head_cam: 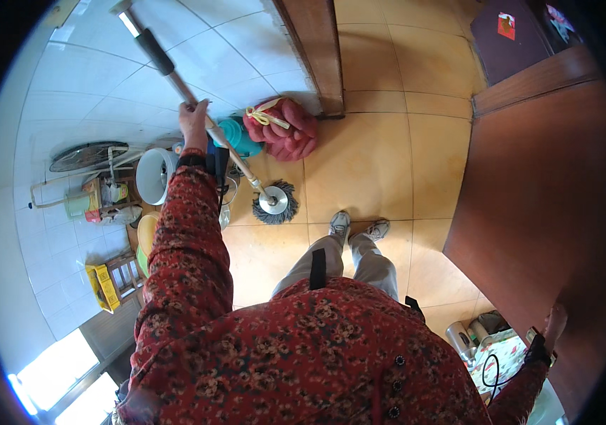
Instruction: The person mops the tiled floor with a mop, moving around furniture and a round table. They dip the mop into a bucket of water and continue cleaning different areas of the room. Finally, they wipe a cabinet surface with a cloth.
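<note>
My left hand (195,126) is closed around the pole of a spin mop (235,156). The pole slants from the upper left down to a round mop head (275,203) with grey strands and a metallic-looking disc, resting on the tiled floor. At the lower right, my right hand (554,322) is against or very close to a brown wooden door (539,202). Its fingers are too dim to make out clearly. A red mesh sack (288,133) tied with yellow ribbon sits beside the mop, next to a teal plastic container (238,137).
Yellow-tan floor tiles (358,164) run through a doorway with a wooden frame (316,53). Along the left wall are a white bucket (153,175), a wooden rack (126,273) and a yellow box (102,287). A patterned cloth (497,356) lies at the lower right.
</note>
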Available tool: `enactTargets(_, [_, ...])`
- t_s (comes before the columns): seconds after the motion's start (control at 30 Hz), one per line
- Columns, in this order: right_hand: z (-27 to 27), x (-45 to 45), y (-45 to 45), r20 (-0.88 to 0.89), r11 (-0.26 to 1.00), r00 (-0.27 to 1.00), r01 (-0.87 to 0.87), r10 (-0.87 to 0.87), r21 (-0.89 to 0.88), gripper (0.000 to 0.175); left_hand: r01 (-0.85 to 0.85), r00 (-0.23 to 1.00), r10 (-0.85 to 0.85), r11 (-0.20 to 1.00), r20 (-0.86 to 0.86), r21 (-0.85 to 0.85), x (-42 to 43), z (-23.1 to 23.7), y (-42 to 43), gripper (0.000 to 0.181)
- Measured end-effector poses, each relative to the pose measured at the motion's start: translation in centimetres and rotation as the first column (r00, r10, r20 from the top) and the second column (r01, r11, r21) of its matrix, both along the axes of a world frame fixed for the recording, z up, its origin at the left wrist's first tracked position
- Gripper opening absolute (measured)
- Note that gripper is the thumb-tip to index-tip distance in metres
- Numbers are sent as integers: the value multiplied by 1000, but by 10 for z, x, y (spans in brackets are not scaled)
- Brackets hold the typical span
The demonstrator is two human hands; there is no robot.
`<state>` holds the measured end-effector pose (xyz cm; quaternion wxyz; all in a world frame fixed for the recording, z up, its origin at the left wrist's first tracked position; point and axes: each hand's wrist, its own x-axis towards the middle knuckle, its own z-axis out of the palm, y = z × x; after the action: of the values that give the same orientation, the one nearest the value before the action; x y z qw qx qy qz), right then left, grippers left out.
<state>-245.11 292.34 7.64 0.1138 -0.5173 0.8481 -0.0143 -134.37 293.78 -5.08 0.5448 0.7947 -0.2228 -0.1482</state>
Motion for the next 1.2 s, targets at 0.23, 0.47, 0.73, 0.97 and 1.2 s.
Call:
enactTargets(0.23, [2, 16, -2, 28, 982, 986, 162, -166, 94, 28, 583, 812, -557, 768, -172, 267, -136, -19, -14, 15])
enactTargets(0.47, [11, 39, -5, 23, 978, 986, 161, -166, 132, 30, 800, 530, -834, 552, 156, 234, -309, 36, -27, 20])
enactTargets(0.73, [22, 58, -7, -136, 965, 981, 162, -135, 208, 32, 877, 397, -908, 418, 131, 237, -326, 22, -9, 15])
enactTargets(0.97, [9, 29, 0, 114, 984, 978, 170, -176, 60, 32, 821, 550, -835, 538, -11, 190, -243, 26, -11, 18])
enactTargets(1.2, [-3, 8, -2, 35, 995, 995, 98, -97, 0, 30, 950, 107, -992, 80, -74, 302, -346, 29, 44, 22])
